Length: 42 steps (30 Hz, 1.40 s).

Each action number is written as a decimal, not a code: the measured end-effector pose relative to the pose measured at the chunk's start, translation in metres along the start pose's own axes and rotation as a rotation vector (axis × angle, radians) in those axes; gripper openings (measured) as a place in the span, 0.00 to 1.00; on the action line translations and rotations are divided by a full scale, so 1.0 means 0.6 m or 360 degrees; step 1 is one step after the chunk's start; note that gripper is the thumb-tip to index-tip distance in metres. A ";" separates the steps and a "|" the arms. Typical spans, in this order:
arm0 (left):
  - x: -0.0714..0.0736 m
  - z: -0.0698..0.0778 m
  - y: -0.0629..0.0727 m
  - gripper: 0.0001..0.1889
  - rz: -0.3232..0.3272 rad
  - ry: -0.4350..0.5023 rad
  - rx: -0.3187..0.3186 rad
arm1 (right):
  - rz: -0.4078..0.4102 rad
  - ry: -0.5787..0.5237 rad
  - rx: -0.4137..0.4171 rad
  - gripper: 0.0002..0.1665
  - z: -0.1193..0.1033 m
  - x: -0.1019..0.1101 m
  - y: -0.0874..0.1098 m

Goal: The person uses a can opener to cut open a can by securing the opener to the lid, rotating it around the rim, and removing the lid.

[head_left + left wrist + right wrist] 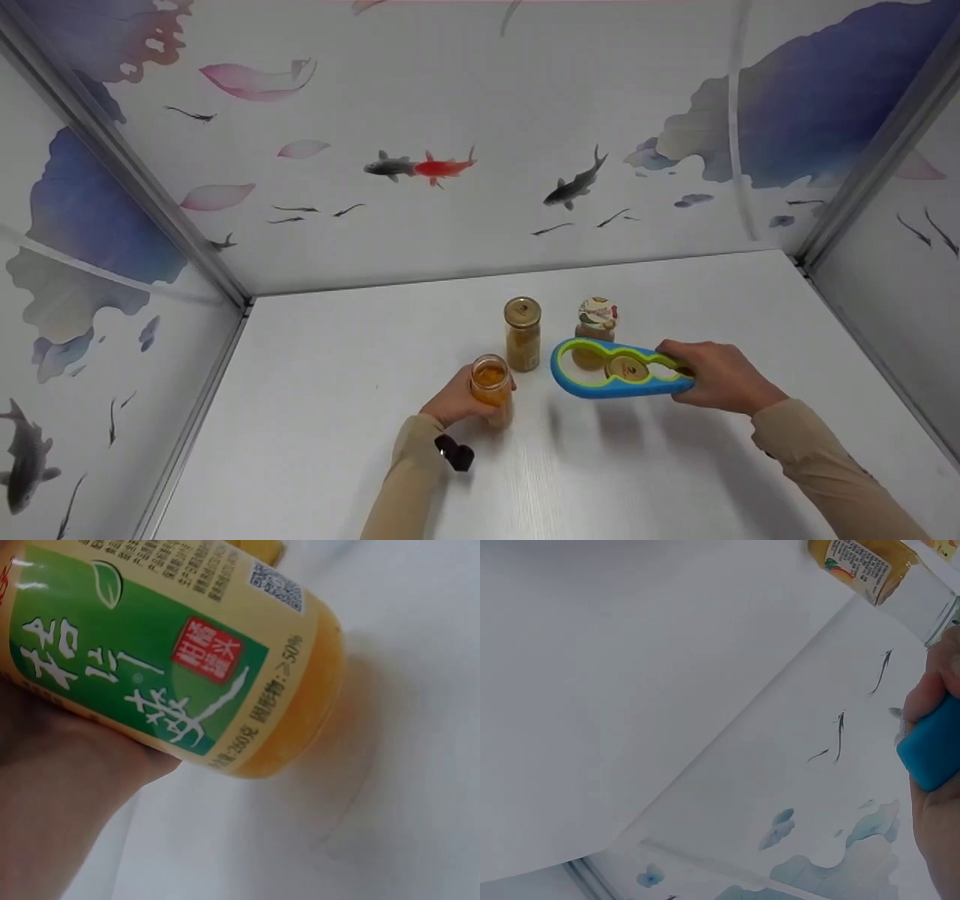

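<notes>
My left hand (pixel 457 397) grips an uncapped glass jar (pixel 491 382) with orange fruit inside. In the left wrist view its green and cream label (pixel 142 652) faces the camera, and the thumb side of the hand lies against the glass. My right hand (pixel 724 375) holds a blue and lime-green multi-ring jar opener (pixel 600 390) by its narrow end, above the table. A gold lid (pixel 627 368) shows within the opener's middle ring. The right wrist view shows only part of that hand (pixel 937 825) around the opener's blue handle end (pixel 930 746).
Just behind the held jar stands a tall gold-lidded jar (pixel 523 337). A shorter jar with a patterned lid (pixel 598 313) stands behind the opener, which partly covers it. Printed wall panels (pixel 480 225) close off the white table (pixel 337 360) at the back and sides.
</notes>
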<state>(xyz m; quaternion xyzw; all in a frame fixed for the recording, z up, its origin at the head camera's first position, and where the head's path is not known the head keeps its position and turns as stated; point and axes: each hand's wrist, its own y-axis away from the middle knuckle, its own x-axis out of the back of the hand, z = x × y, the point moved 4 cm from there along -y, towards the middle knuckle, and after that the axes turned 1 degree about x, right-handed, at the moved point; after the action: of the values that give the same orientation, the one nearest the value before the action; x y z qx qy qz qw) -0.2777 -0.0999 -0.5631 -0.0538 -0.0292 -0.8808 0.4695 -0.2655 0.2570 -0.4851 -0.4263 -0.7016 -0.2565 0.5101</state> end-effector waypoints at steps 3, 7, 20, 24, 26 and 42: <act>0.009 0.002 0.000 0.31 0.0038 -0.0005 0.0007 | -0.0013 0.0014 -0.0010 0.29 0.006 -0.003 0.001; 0.015 0.022 0.004 0.31 0.0032 0.0034 0.0007 | -0.0044 0.0016 -0.0024 0.30 0.011 -0.008 0.004; 0.060 -0.019 -0.014 0.33 0.0227 0.0096 0.0075 | -0.0061 0.0013 -0.0012 0.29 0.017 -0.013 0.013; 0.071 -0.023 -0.020 0.34 0.0279 0.0097 0.0131 | -0.0034 0.0014 0.0003 0.28 0.018 -0.013 0.018; 0.076 -0.025 -0.022 0.35 0.0306 0.0090 0.0145 | -0.0033 0.0012 0.0005 0.28 0.019 -0.014 0.020; 0.111 -0.027 -0.031 0.44 0.0445 0.0012 0.0249 | -0.0049 -0.0011 -0.0053 0.29 0.024 -0.020 0.027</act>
<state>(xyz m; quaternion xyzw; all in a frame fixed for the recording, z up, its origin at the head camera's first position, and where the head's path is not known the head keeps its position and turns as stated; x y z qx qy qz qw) -0.3310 -0.1462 -0.5712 -0.0174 -0.0882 -0.8022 0.5903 -0.2576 0.2724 -0.5027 -0.4248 -0.7055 -0.2746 0.4965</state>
